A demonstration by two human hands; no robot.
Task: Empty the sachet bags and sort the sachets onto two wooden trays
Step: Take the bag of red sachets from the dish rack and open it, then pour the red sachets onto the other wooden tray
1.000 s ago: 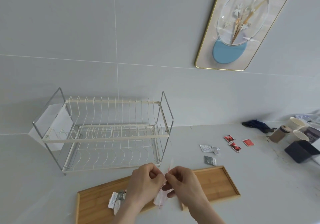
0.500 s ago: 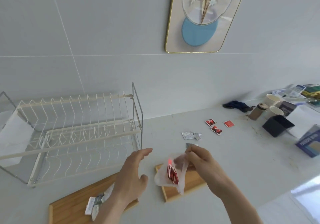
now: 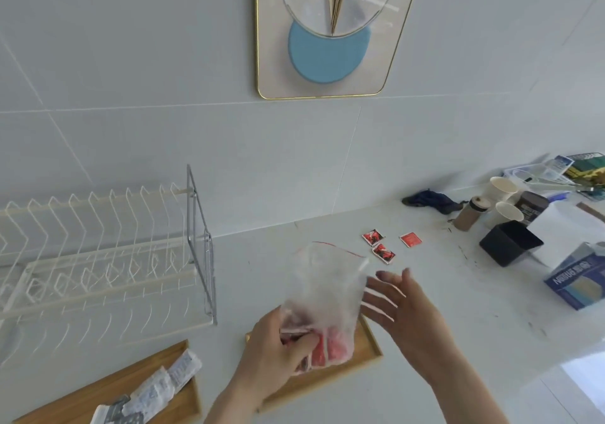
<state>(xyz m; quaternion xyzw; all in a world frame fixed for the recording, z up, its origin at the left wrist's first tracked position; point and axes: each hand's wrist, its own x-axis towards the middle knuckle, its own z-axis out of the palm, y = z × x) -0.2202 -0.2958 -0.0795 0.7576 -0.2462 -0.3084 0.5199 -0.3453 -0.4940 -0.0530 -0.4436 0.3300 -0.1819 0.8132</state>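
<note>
Our left hand [image 3: 278, 355] has its fingers clamped on the bottom of a clear sachet bag [image 3: 322, 302] holding red sachets [image 3: 327, 350], above the right wooden tray [image 3: 368, 345]. Our right hand [image 3: 406, 312] is beside it, fingers spread. The left wooden tray [image 3: 98, 391], at the desk's near edge, holds white sachets [image 3: 157, 387].

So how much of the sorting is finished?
Partly. White and grey sachets already lie on the left tray. The left hand grips a clear bag with red sachets inside; the right hand is open beside it. Three red sachets wait on the counter.
</note>
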